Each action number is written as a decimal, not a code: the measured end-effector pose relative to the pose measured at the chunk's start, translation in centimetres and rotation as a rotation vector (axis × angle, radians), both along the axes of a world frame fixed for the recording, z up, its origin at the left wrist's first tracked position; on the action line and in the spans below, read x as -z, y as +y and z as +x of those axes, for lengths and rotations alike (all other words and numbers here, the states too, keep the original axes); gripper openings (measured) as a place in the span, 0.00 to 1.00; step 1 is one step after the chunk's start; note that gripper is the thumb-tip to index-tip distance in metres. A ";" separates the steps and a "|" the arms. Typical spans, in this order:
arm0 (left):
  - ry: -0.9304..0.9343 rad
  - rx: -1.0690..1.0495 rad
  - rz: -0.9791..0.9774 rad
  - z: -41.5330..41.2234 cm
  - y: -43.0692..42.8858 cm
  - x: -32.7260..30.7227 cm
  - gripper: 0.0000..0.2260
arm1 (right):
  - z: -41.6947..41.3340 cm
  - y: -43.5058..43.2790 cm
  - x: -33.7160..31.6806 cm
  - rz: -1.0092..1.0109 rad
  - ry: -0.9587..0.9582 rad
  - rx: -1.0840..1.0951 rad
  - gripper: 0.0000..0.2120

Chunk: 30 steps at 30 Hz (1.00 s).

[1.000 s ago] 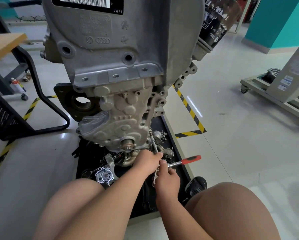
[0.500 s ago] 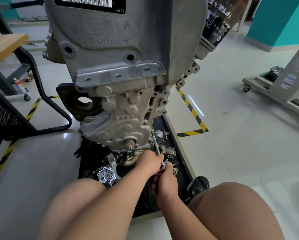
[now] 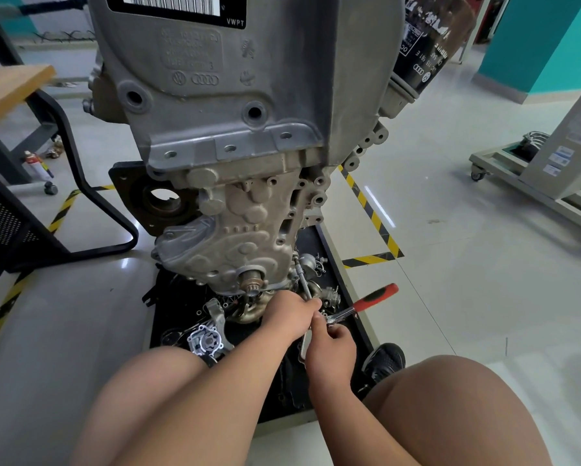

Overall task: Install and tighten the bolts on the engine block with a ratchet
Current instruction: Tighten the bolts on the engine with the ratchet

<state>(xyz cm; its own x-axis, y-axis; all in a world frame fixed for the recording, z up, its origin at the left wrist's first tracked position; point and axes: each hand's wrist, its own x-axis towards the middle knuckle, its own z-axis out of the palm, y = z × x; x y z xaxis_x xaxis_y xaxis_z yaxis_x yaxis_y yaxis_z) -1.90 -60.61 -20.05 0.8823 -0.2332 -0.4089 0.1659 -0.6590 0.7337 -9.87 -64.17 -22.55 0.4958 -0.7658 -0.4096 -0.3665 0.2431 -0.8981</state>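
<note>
One ratchet (image 3: 359, 306), red-handled, sits low by the engine block (image 3: 242, 129), its single extension bar (image 3: 301, 275) angled up into the casting. The left hand (image 3: 291, 317) grips the bar; the right hand (image 3: 331, 348) pinches the ratchet's head, above one black parts tray (image 3: 316, 237).

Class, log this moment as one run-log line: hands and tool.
left hand: grips extension bar | right hand: holds ratchet at its head | extension bar: reaches lower edge of engine block

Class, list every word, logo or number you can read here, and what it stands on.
"VWPT": black barcode label on the engine block.
VW roundel and four rings: cast into that block.
Cast numbers, oil filter print, cabinet stickers: too blurred to read.
</note>
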 end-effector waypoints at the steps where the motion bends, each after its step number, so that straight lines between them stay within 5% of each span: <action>1: 0.000 0.000 0.003 -0.1 0.0 0.0 0.18 | 0.0 0.0 0.1 0.032 0.003 0.004 0.20; 16: 0.016 -0.001 0.006 0.0 -0.1 0.1 0.19 | 0.2 0.6 -0.9 0.523 -0.031 0.012 0.30; 30: 0.025 -0.013 -0.035 0.2 -0.1 -0.1 0.15 | -0.3 0.5 -1.0 -0.045 0.012 -0.046 0.18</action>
